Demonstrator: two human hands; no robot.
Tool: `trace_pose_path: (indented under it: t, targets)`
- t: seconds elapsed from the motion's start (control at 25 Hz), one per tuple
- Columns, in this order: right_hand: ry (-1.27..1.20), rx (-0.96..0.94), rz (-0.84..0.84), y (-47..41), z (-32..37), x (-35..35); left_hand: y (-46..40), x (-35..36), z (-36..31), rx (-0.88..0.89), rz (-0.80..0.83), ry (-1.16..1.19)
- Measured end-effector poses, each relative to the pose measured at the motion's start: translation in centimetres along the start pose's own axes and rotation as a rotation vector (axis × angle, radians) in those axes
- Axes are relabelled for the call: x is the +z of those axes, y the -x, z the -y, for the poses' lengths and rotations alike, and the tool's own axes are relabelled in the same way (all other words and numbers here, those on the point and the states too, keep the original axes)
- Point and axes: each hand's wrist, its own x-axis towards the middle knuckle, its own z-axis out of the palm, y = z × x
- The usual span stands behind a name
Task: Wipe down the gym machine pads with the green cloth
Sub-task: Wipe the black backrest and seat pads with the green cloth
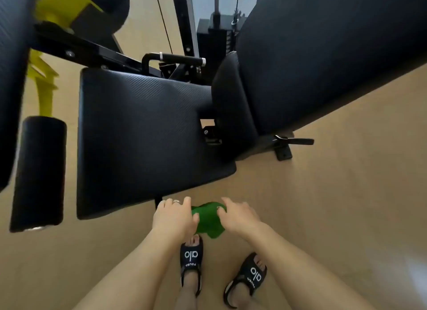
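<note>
The black seat pad [147, 136] lay just beyond both grips. The left hand [174, 216] and right hand [238, 216] each pinched the bunched green cloth [209, 219], which hung between them above the floor [335, 205].

The tan floor [335, 205] carries the black gym machine [143, 134] and two sandalled feet [191, 261].

I see a tan floor [335, 205], two black sandals [191, 261] on feet, yellow frame parts [45, 97], and a black lever [298, 141].
</note>
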Motion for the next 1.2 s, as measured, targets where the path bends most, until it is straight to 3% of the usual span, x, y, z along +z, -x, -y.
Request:
trace_pose_path:
  t: [0.24,0.4,0.48,0.68,0.84,1.0,1.2]
  targets:
    - [0.024,-0.012,0.003,-4.2,-0.3,3.8,-2.0,4.3,1.0,-0.037,0.060,0.082]
    - [-0.308,0.025,-0.201,-4.7,0.1,4.3,-2.7,5.4,1.3,-0.060,-0.029,0.380]
    - [-0.524,0.070,-0.196,-4.0,0.5,3.9,-2.4,4.9,1.0,-0.094,-0.110,0.652]
    - [-0.839,0.013,-0.192,0.4,2.6,-1.1,-0.6,-1.1,0.1,-0.159,-0.141,1.134]
    - [-0.883,-0.179,-0.296,6.3,5.5,-8.9,2.5,-10.1,-1.0,-0.040,-0.229,1.267]
    - [-0.738,-0.419,-0.540,14.8,7.6,-18.3,7.7,-20.5,-2.9,0.135,-0.418,1.293]
    - [-0.459,-0.596,-1.136,23.4,7.2,-30.3,13.4,-32.2,-7.1,0.355,-0.748,1.375]
